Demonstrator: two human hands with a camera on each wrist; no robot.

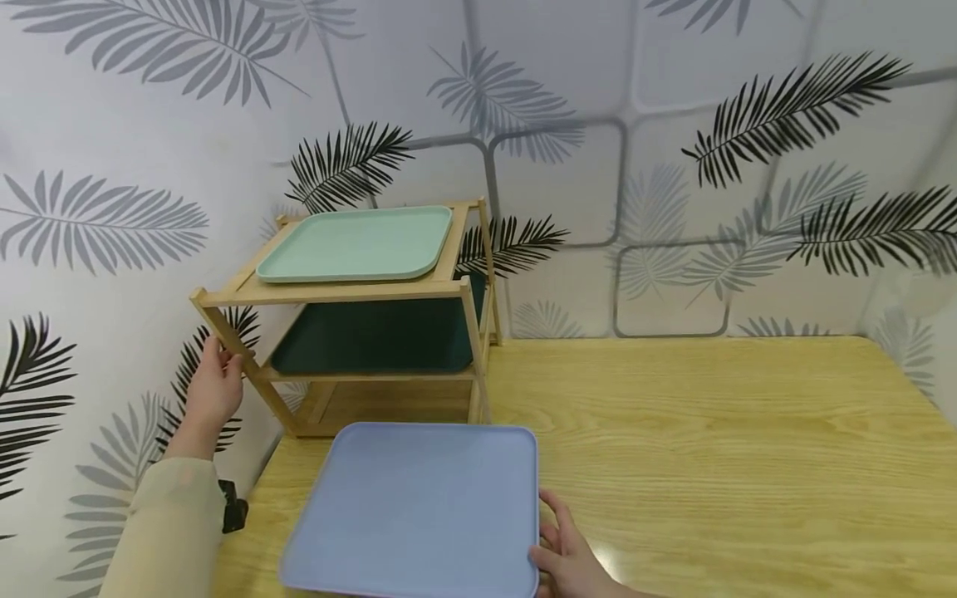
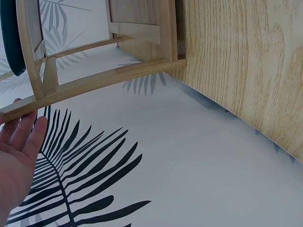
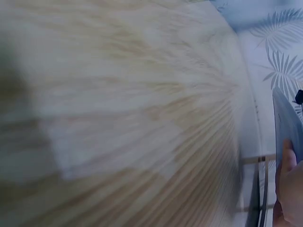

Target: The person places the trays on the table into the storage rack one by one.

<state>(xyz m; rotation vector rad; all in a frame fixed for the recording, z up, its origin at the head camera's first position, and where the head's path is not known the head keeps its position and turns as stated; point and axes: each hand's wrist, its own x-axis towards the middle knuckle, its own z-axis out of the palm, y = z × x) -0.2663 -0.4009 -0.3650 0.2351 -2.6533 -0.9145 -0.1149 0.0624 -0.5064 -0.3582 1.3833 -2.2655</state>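
Observation:
In the head view a light blue tray (image 1: 426, 507) is held low in front of the rack. My right hand (image 1: 571, 552) grips its right edge, thumb on top. The right wrist view shows that hand (image 3: 289, 189) on the tray (image 3: 286, 123) at the far right. My left hand (image 1: 214, 389) holds the front left post of a wooden shelf rack (image 1: 344, 291). In the left wrist view the left hand's fingers (image 2: 21, 135) reach behind the post (image 2: 109, 78), tips partly hidden. A mint green tray (image 1: 359, 242) lies on the rack's top shelf, a dark green tray (image 1: 374, 336) on the middle one.
A wood-grain table (image 1: 710, 448) stretches to the right of the rack. Behind and left stands a pale wall (image 1: 553, 183) with leaf prints. The rack's bottom shelf (image 1: 389, 404) lies behind the blue tray. A dark device (image 1: 233, 507) sits at the left wrist.

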